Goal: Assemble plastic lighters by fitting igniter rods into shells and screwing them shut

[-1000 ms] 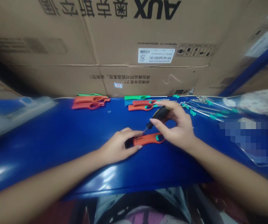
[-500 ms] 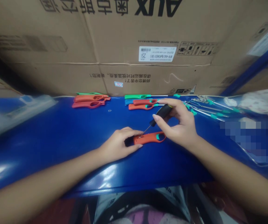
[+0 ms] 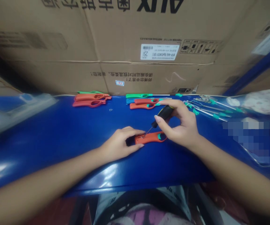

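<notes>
An orange lighter handle (image 3: 151,137) with a green trigger lies flat on the blue table. Thumb and fingers of my left hand (image 3: 120,143) grip its left end from both sides. Held in my right hand (image 3: 181,125) is a screwdriver (image 3: 163,115) with a black grip, tilted so that its thin shaft runs down to the left. Its tip meets the handle's upper face close to my left fingertips; a small detail there is too fine to make out. My right palm partly hides the handle's trigger end.
Behind stands a large cardboard box (image 3: 76,75). Along it lie orange and red lighter shells (image 3: 88,102) and a green long-necked lighter (image 3: 136,96) with others. Metal rods with green parts (image 3: 210,113) are at right, a clear plastic container (image 3: 31,107) at left, tiny pieces (image 3: 110,110) between.
The screwdriver tip sits slightly farther right on the orange handle. Both hands keep nearly the same place, and the view has shifted slightly.
</notes>
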### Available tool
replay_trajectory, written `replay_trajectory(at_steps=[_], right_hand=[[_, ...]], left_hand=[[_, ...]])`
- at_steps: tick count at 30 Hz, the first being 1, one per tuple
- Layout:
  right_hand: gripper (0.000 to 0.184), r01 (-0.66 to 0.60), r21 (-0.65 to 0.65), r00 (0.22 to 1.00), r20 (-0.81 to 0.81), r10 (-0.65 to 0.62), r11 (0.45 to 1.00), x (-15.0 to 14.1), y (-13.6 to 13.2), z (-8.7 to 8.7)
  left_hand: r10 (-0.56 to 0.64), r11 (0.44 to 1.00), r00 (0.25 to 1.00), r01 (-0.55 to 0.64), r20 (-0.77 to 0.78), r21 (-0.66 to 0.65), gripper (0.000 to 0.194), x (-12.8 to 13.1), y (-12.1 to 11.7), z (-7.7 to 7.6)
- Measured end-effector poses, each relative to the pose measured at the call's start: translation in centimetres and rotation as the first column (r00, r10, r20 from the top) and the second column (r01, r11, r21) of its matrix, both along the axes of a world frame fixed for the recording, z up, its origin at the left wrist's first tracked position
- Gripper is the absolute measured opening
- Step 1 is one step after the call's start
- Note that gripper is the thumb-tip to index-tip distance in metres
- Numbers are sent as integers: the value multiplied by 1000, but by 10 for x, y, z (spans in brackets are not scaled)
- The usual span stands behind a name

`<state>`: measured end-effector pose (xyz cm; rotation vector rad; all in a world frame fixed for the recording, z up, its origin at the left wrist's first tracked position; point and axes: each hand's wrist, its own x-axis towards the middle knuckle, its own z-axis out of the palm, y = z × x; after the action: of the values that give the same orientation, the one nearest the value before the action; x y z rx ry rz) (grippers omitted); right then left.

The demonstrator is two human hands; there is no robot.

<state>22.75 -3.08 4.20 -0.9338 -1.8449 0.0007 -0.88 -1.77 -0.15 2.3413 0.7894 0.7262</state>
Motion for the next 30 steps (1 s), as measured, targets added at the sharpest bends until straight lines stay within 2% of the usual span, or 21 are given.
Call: replay_trajectory(at_steps=[5,10,17,24,27,30], right_hand=[[41,0,44,999,35,-1,999,0,-1,1],[40,36,76,999,-9,-36,996,1,-1,-2],[37,57,94,992,-121,-46,994,-1,-2,0],[41,41,87,994,-100,-32,995,-1,-1,-3],[39,50,83,995,-86,-43,995,-1,-1,-3],[37,47,78,993,-115,-37,996,-2,-1,-2]], left_hand=[[-1,1000,1000,1,1,9,39,1,0,1],[-6,1000,1000,6,26,-8,39,0,-1,1],[45,997,991,-37,126,-63,17,2,-1,1],[118,988,975,-97,187,-122,14,3,1,5],[183,966,961,-138,205,-216,14,4,0,5],[283,897,918,-150,279,-416,15,3,2,4]])
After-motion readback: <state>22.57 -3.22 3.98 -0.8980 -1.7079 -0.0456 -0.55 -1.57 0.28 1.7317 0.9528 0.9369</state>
